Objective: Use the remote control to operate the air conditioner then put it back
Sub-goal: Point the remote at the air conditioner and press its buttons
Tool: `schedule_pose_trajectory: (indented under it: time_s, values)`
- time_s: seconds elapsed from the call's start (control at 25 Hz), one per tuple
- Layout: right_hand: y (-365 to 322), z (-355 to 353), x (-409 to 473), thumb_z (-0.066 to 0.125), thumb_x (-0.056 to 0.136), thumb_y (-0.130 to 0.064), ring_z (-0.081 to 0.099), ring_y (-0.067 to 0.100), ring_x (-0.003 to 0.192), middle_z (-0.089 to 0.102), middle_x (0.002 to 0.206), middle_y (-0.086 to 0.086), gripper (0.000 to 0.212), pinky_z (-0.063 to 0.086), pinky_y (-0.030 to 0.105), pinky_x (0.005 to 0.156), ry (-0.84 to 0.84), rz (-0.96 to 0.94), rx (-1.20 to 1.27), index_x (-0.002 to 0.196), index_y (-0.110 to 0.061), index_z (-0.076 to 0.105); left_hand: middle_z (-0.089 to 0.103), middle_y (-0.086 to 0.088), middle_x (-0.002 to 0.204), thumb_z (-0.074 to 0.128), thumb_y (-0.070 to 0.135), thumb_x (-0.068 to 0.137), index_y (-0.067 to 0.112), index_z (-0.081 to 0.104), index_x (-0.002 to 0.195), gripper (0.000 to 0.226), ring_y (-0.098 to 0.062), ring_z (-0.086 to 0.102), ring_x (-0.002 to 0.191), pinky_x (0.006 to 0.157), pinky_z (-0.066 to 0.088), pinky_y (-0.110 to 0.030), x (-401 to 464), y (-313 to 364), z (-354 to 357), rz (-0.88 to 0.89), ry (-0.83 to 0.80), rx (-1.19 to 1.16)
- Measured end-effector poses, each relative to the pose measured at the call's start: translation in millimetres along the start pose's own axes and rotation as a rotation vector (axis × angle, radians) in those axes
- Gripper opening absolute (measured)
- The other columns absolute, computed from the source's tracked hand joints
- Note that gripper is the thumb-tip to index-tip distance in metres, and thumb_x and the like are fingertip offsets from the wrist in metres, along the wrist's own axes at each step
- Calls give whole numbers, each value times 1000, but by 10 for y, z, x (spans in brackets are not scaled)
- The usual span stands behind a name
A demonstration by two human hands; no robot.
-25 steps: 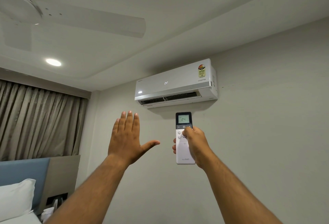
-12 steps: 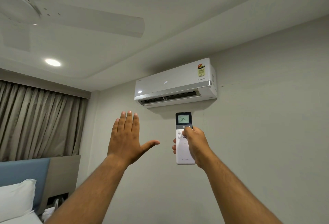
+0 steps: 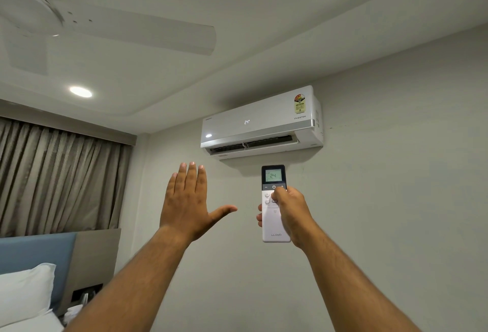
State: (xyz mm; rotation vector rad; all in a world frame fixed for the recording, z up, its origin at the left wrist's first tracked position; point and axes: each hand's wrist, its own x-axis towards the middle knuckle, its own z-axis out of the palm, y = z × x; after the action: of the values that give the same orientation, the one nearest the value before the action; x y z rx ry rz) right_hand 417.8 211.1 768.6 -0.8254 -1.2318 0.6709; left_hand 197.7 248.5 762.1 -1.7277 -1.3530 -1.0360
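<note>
**Remote aimed up at the unit, thumb on the buttons**

At nine o'clock I see the curtain [image 3: 60,175], with a pillow [image 3: 23,292] at seven, cut off by the edge. My left hand [image 3: 188,205] is raised, palm away from me, fingers straight and together, thumb spread toward three o'clock; it holds nothing and touches nothing. Just beside it at three o'clock is the remote [image 3: 274,203], upright, long axis running six to twelve, screen end up and reading 24. My right hand [image 3: 289,212] is wrapped around its lower body, thumb pressed on the buttons below the screen. The air conditioner [image 3: 261,123] sits at twelve o'clock from the remote, well apart, showing 24. I judge the right hand does the next press. Which button lies under the thumb is hidden, and where the remote belongs is out of view.
</note>
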Motion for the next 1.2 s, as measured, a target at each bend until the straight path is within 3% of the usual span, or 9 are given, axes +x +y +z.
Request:
schedule_pose_trajectory:
  time_s: [1.2]
  values:
    - [-156,43,-73,49,92,-18,70,30,55,70,81,23,12,59,37,54,-20,-8,11,98,-10,55,-8,-16,161,-9,94,59,8,-10,149,125,-31,-13,148,119,-7,-44,-48,-82,-136,11,24,3]
